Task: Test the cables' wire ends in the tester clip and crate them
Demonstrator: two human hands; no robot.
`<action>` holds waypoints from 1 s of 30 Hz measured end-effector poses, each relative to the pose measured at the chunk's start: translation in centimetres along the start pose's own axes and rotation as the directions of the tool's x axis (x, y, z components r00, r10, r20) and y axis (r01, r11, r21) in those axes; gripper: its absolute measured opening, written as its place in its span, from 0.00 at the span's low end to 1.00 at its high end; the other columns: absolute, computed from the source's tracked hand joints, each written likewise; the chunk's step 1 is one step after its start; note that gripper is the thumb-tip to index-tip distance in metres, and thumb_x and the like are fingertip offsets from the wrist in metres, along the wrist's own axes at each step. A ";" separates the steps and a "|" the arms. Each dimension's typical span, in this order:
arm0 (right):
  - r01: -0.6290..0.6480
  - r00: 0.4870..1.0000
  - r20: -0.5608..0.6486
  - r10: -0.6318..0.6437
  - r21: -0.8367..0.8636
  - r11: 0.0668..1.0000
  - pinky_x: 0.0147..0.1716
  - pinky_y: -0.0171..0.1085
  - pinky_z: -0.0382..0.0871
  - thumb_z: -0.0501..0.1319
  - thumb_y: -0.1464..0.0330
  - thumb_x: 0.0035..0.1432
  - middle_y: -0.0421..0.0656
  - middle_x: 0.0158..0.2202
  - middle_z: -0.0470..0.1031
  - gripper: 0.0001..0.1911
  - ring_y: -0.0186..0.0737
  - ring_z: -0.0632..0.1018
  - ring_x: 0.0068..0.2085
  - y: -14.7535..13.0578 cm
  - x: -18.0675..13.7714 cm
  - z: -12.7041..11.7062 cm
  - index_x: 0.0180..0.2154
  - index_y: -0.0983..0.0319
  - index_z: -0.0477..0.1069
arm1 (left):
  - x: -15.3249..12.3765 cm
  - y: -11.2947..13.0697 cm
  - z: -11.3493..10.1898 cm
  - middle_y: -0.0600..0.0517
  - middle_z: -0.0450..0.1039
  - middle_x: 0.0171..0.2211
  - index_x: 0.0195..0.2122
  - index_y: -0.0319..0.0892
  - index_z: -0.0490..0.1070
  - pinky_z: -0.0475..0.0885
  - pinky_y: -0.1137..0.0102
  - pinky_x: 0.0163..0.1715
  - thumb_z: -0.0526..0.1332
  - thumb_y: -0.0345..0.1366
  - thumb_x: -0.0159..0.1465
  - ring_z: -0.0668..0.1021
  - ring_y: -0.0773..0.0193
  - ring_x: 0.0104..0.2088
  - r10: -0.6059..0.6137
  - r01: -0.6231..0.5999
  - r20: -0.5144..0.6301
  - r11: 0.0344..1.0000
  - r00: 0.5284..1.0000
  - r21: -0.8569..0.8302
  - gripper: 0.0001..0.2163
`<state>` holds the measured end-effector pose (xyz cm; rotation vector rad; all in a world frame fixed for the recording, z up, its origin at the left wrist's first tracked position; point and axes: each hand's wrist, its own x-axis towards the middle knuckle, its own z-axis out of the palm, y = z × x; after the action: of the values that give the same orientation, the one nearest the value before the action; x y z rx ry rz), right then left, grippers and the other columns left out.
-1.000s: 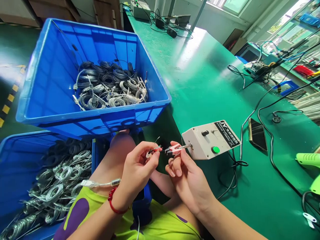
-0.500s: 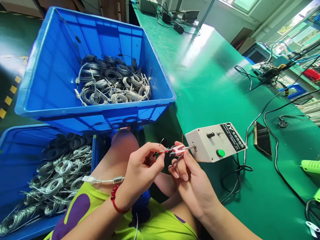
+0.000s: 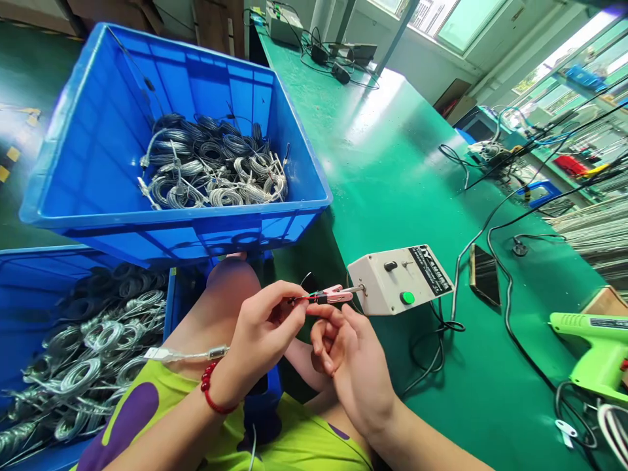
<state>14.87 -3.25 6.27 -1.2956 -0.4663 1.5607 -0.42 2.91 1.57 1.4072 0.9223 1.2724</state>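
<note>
My left hand is closed in a pinch on thin coloured wires, red and green among them. These run to the dark tip of a small pink clip. The clip sits on the metal shaft of a beige box-shaped machine with a lit green button. My right hand is just below the clip, palm up, fingers apart and loosely bent, with nothing in it. One of its fingertips is close to the wires; contact is unclear. A clear USB plug and cable lie across my thigh behind the left wrist.
A large blue bin of coiled cables stands at the left, above another blue bin of coils. On the green table are a dark phone, power cords and a lime-green glue gun.
My right hand has let go of the pink clip and dropped slightly below it, fingers opening. The clip now stays on the shaft with the wires at its tip. The view has shifted rightward.
</note>
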 end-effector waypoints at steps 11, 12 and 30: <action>0.713 0.566 0.047 -0.823 -0.528 0.461 0.31 0.42 0.63 0.63 0.60 0.76 0.41 0.24 0.73 0.24 0.41 0.70 0.28 -7.2 -0.1 -3.9 0.25 0.57 0.79 | -0.4 -0.3 0.1 0.51 0.83 0.29 0.41 0.43 0.85 0.72 0.72 0.26 0.68 0.38 0.72 0.82 0.62 0.27 -0.095 0.094 -0.009 0.994 0.995 -0.059 0.06; 0.677 0.595 0.006 -0.804 -0.543 0.497 0.30 0.42 0.63 0.64 0.60 0.76 0.41 0.25 0.74 0.24 0.42 0.72 0.29 -7.4 0.5 -4.2 0.25 0.57 0.78 | -0.4 -0.4 0.1 0.51 0.82 0.28 0.41 0.43 0.84 0.73 0.71 0.27 0.68 0.38 0.72 0.82 0.61 0.27 -0.103 0.102 -0.005 0.993 0.995 -0.066 0.06; 0.305 0.950 0.164 -0.266 -0.668 0.678 0.26 0.37 0.63 0.70 0.56 0.68 0.41 0.25 0.77 0.15 0.37 0.72 0.25 -2.2 -1.7 0.1 0.34 0.60 0.82 | -1.8 0.8 -0.6 0.53 0.82 0.32 0.47 0.43 0.84 0.74 0.76 0.27 0.68 0.28 0.74 0.80 0.67 0.27 0.175 -0.175 -0.006 0.981 0.985 -0.079 0.05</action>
<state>15.57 -3.78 8.89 -1.6265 -1.3232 1.1768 -1.40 1.07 1.89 1.4510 0.7520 1.4230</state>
